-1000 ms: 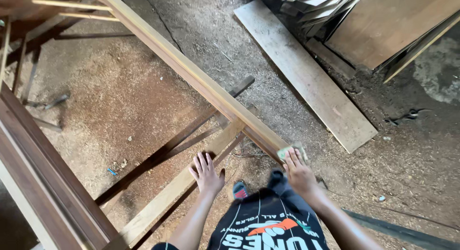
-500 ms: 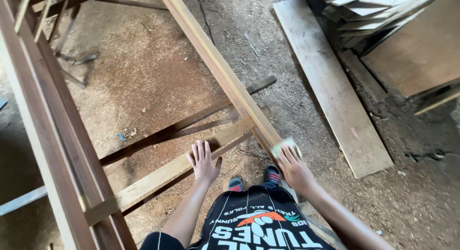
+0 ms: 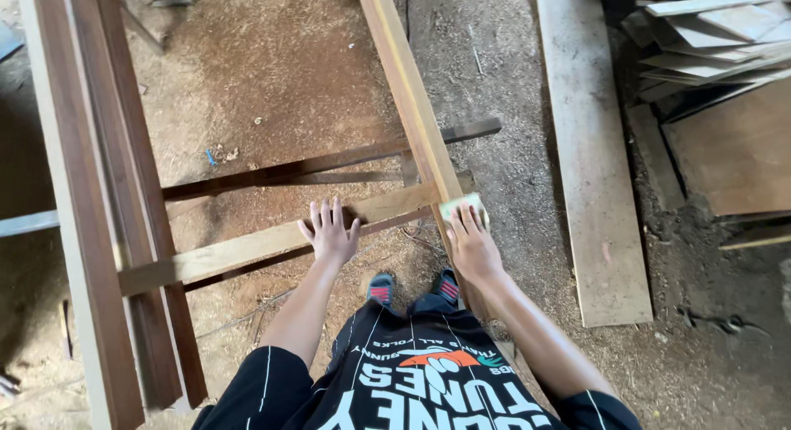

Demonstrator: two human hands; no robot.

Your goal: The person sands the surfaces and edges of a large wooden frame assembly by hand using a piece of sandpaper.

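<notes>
Sanding looks to be the step in hand: your right hand (image 3: 471, 247) presses a pale sanding pad (image 3: 461, 206) flat on the long rail (image 3: 405, 92) of the wooden frame, fingers spread over it. Your left hand (image 3: 329, 232) lies open, palm down, on the cross rail (image 3: 247, 247) just beside. The next stroke likely calls for even pressure along the grain. Beyond your right hand a loose plank (image 3: 589, 150) lies on the sawdust floor (image 3: 272, 76), stacked boards (image 3: 717, 35) farther out.
</notes>
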